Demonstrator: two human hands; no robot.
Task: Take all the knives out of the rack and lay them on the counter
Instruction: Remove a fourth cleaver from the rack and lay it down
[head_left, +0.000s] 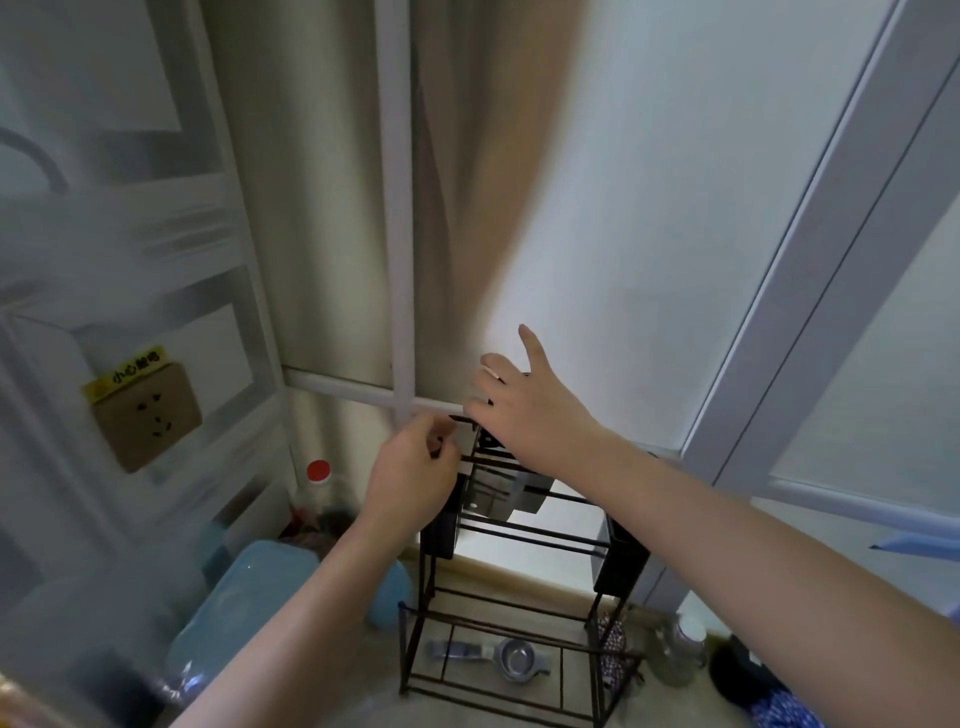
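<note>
Both hands at the rack's (519, 561) top, reaching for knives (493, 488).
My left hand (410, 478) pinches the top rail to steady it; my right hand (524, 410) hovers fingers apart, holding nothing.

You have only one readable marking in front of you: a yellow sticker (126, 372) stuck along the upper edge of the tan wall socket (147, 419) on the left wall. It carries dark Chinese characters; the first two read 小心, and the two after them are blurred, though they look like 触电. The sticker sits tilted, following the socket's slant in your view. The socket's own face shows only its pin holes, no lettering you can make out. The bottle with the red cap (318, 472) near the corner shows no label you can read, and the blades in the rack (511, 551) show no brand.
</note>
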